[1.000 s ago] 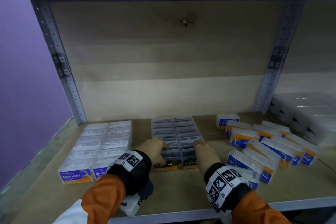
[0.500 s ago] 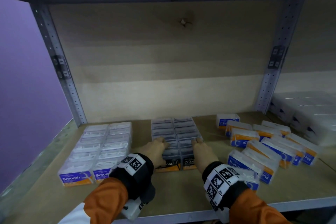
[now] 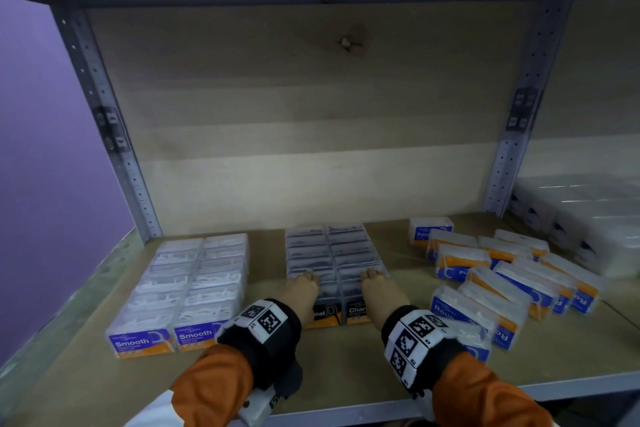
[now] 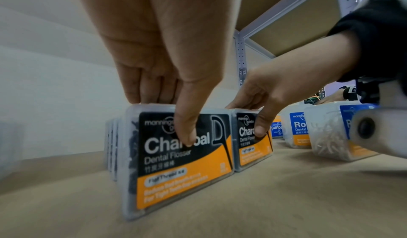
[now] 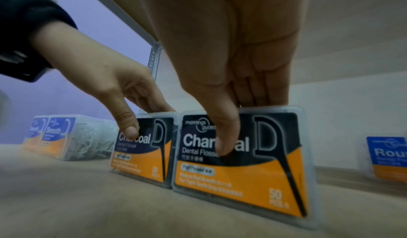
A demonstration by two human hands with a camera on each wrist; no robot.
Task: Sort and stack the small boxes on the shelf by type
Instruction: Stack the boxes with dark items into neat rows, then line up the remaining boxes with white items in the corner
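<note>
Two rows of dark Charcoal floss boxes (image 3: pixel 332 250) stand side by side at mid-shelf. My left hand (image 3: pixel 301 291) lies on the left row with fingers straight along the tops. Its thumb presses the label of the front box (image 4: pixel 182 163). My right hand (image 3: pixel 379 291) lies the same way on the right row, thumb on its front box (image 5: pixel 237 172). White Smooth boxes (image 3: pixel 187 288) form two neat rows on the left. Round boxes (image 3: pixel 502 274) lie loosely on the right.
The wooden shelf board (image 3: pixel 346 367) has bare room in front of the rows. Metal uprights (image 3: pixel 138 184) stand at the back corners before a wooden back panel. More white boxes (image 3: pixel 588 215) fill the neighbouring bay at far right.
Both hands stay on the charcoal rows, with the left fingers slid slightly farther onto the tops. The boxes show no clear shift.
</note>
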